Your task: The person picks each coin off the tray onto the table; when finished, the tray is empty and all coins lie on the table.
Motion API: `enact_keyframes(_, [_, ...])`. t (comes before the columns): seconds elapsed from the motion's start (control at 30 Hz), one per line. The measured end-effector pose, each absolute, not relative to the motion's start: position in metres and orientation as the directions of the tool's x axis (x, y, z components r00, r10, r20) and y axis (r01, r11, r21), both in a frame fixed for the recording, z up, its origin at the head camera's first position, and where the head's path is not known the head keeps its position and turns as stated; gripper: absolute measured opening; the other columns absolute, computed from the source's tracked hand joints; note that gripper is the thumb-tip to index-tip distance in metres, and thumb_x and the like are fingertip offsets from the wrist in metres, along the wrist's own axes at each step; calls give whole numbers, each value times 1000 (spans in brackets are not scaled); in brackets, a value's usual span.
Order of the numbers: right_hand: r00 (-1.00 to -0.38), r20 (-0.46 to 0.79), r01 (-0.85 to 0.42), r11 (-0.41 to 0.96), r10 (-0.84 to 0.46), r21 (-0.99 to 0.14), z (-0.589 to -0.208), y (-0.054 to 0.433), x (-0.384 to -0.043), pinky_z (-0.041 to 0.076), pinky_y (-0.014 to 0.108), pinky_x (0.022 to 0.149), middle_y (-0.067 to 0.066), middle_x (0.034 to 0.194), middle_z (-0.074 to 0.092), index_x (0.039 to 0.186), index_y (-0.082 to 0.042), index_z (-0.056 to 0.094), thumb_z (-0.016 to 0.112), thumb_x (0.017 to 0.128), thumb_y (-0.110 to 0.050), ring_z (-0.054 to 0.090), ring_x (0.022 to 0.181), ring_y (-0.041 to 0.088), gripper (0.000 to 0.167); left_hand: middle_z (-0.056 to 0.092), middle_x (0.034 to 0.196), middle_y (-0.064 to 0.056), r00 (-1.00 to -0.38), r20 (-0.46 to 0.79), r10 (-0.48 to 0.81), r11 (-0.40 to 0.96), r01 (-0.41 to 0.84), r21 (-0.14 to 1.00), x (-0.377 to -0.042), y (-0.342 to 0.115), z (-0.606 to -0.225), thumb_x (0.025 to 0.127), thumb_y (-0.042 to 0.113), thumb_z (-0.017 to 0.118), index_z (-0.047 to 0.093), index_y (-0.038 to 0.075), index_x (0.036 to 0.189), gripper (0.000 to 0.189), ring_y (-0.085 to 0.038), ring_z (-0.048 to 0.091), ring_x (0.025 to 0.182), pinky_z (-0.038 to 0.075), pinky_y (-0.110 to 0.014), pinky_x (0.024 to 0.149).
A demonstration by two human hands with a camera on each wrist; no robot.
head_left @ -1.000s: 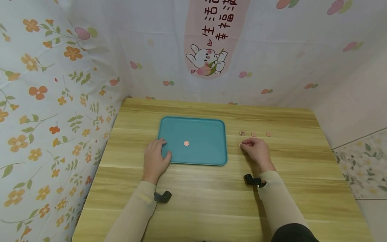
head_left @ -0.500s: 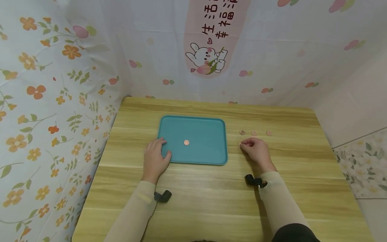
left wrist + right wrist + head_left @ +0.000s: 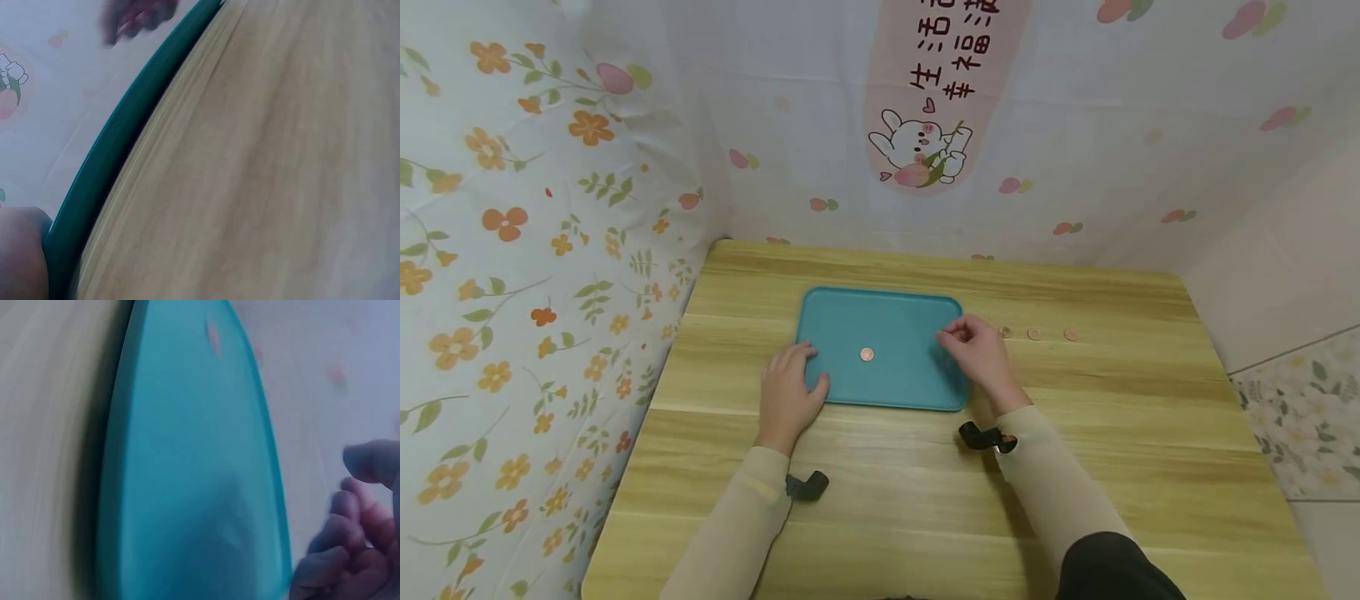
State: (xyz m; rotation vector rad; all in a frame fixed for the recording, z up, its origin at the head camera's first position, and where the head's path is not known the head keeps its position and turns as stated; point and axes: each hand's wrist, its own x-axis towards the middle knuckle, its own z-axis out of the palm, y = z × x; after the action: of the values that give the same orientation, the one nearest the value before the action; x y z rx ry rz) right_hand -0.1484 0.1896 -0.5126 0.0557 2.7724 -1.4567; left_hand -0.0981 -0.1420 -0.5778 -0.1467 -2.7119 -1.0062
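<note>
My right hand (image 3: 981, 354) is over the right end of the teal tray (image 3: 891, 321), thumb and fingertips drawn together as if pinching. The coin it had between them is hidden in the head view. In the right wrist view the thumb (image 3: 372, 464) shows above the curled fingers, with the tray beside them. My left hand (image 3: 788, 396) rests at the tray's near left corner, fingers relaxed over the left rim and thumb at the front edge. One copper coin (image 3: 867, 354) lies inside the tray, left of its middle.
Right of the tray, a coin (image 3: 1005, 332), a second coin (image 3: 1033, 334) and a third coin (image 3: 1071, 334) lie in a row on the wooden table (image 3: 880, 500). A printed white cloth (image 3: 790, 125) hangs behind the table and along the left.
My right hand has moved left from the table beside the tray to over the tray's right end, with the coin it pinched. My left hand has stayed in place.
</note>
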Motion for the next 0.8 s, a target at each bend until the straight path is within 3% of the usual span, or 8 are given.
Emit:
enact_keyframes(0.23, [-966,-159,8,596,-202,-803,-517,108,-161,50,36,73,3,91,70,107,-9,76,83,92,-28,61,81,21,25,62,148,-14,-964,264,15,754,185,631,-99,-143,-577,93,25,69,68,4,130,43,-38,48,144,34,-65,112])
enact_keyframes(0.57, [-954,-189,-37,719,-232,-694,-527,72,-165,50,36,77,0,87,64,115,-10,76,86,90,-24,57,77,19,31,63,147,-12,-963,270,7,761,180,623,-96,-143,-574,91,27,70,69,5,129,44,-39,49,142,36,-64,109])
enact_keyframes(0.8, [-962,-181,-26,728,-206,-686,-529,73,-163,52,34,75,-2,86,67,100,-11,79,87,89,-22,60,78,16,18,63,146,-14,-960,279,16,759,193,622,-96,-141,-574,92,25,71,69,4,129,43,-40,50,141,37,-64,110])
